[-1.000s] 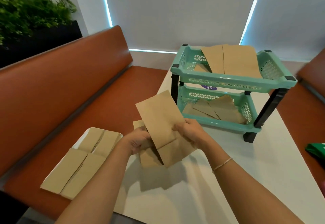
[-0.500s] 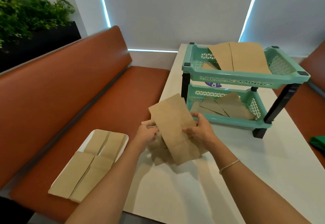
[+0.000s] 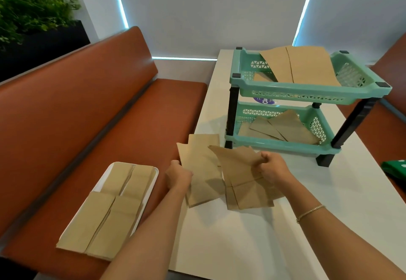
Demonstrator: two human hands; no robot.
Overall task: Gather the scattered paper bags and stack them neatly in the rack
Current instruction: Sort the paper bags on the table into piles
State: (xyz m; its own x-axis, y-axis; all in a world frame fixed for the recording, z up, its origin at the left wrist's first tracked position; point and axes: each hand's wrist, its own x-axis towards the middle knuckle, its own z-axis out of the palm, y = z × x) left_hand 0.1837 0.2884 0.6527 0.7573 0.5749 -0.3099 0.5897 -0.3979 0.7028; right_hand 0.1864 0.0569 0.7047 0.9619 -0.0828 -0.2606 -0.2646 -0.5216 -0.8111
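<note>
A mint-green two-tier rack with black legs stands on the white table. Brown paper bags lean in its upper tier and lie loosely in its lower tier. In front of the rack, my left hand grips a small stack of flat brown bags at its left edge. My right hand pinches a separate creased brown bag, held to the right of that stack just above the table.
A white tray with several paper bags lies on the orange bench seat left of the table. A green object sits at the right table edge. Plants stand at the far left.
The bags held together in both hands have been split: my right hand has pulled one bag to the right, my left keeps the rest. The view has shifted closer to the rack.
</note>
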